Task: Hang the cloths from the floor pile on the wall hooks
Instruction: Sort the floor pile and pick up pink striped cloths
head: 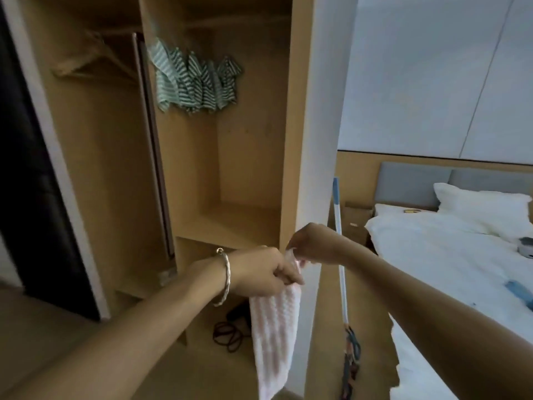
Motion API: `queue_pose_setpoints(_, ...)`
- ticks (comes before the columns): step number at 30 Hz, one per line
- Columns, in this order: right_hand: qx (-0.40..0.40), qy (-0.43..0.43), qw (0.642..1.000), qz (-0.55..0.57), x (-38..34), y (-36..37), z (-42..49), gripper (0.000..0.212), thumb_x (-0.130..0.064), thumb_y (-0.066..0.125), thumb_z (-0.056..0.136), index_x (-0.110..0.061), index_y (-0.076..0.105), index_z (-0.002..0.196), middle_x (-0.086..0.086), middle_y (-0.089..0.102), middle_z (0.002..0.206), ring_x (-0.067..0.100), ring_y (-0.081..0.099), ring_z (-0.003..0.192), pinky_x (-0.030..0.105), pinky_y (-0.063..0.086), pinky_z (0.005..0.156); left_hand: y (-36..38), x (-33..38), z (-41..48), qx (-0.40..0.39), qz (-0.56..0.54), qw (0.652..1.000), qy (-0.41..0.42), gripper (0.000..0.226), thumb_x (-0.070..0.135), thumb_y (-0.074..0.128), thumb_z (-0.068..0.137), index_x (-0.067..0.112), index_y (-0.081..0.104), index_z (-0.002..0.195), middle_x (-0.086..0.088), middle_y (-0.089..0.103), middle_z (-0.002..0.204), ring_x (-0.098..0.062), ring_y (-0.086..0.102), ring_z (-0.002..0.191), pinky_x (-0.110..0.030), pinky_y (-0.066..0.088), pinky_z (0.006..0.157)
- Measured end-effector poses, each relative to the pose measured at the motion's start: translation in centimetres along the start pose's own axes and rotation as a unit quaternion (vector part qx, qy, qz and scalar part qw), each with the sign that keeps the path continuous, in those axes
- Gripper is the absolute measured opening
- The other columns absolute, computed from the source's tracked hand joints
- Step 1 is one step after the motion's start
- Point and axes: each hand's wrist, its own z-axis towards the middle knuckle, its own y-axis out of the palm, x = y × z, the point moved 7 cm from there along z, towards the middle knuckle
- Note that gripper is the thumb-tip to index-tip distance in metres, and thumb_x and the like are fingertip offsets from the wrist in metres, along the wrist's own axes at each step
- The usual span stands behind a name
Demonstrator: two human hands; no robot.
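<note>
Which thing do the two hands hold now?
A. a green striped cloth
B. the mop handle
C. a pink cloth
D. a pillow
C: the left hand and the right hand both pinch the top edge of the pink cloth, which hangs down between them; the green cloths hang untouched higher up.

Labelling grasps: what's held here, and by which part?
A pink cloth, by its top end: left hand grips just below the edge, right hand pinches the top corner. The rest hangs free.
</note>
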Motion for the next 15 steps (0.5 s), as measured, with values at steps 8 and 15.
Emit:
queue_pose_setpoints(8, -0.06, -0.141, 0.975, 0.16, -5.3, 2.1, 15.8, 0.022, -0.01, 0.048, 0.095, -0.011, 0.07, 0.099, 0.005, 0.071, 0.091, 0.017, 0.068, 0.079, 0.03, 0.057, 0.072, -7.0, -10.3, 5.1, 0.137, 0.209, 0.963, -0.099, 0.019, 0.031, 0.052, 0.088, 0.025, 0.07, 0.089, 0.006, 0.065, 0.101, -0.012, 0.055, 0.087, -0.024, 0.038, 0.066)
queue_pose_setpoints(15, -0.159, -0.176, 0.93, 0.282, -7.6, 3.1, 25.8, 0.079, -0.079, 0.032, 0.072, -0.019, 0.068, 0.109, -0.002, 0.069, 0.108, 0.012, 0.065, 0.1, 0.031, 0.052, 0.091, -12.8, -24.8, 6.8, 0.195, 0.06, 0.947, -0.25, 0.036, 0.036, 0.056, 0.087, 0.009, 0.053, 0.064, -0.002, 0.05, 0.062, -0.019, 0.045, 0.059, -0.029, 0.032, 0.054)
